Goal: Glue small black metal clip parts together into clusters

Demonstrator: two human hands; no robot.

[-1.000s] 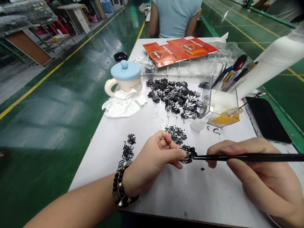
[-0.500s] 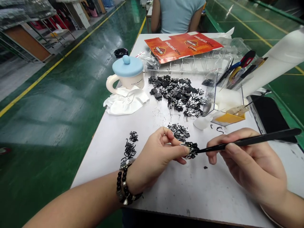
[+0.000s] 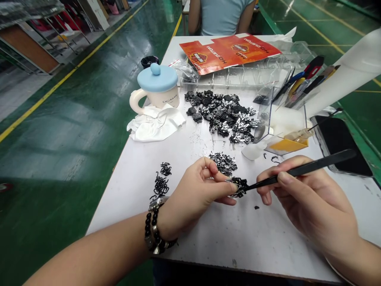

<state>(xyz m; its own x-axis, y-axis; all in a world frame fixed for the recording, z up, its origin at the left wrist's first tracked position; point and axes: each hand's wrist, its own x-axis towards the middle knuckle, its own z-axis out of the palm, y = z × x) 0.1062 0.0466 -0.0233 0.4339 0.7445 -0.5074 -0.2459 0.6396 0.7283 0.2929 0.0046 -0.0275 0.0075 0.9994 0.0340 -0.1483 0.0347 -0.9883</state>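
Between thumb and fingers, my left hand (image 3: 198, 188) pinches a small black part with silvery metal bits (image 3: 239, 185). My right hand (image 3: 309, 202) grips black tweezers (image 3: 306, 170), whose tips touch the right side of that part. Just behind my left fingers lies a pile of tiny black and silver pieces (image 3: 224, 162). Farther back spreads a larger heap of black parts with metal clips (image 3: 220, 113). Left of my wrist are small curved black pieces (image 3: 161, 185). A dark fragment (image 3: 256, 207) rests on the white table (image 3: 208, 246) below the tweezer tips.
A lidded mug (image 3: 157, 85) and crumpled tissue (image 3: 157, 123) stand at the back left. Red-orange printed card (image 3: 229, 53) covers a clear divided tray (image 3: 235, 77). At right are a tool holder (image 3: 285, 147), a white bottle (image 3: 348, 71) and a phone (image 3: 342, 143). A person (image 3: 222, 18) sits beyond.
The rear end of the tweezers has swung left and toward me, with the tips still at the held part. My left hand keeps its pinch. The view has shifted slightly.
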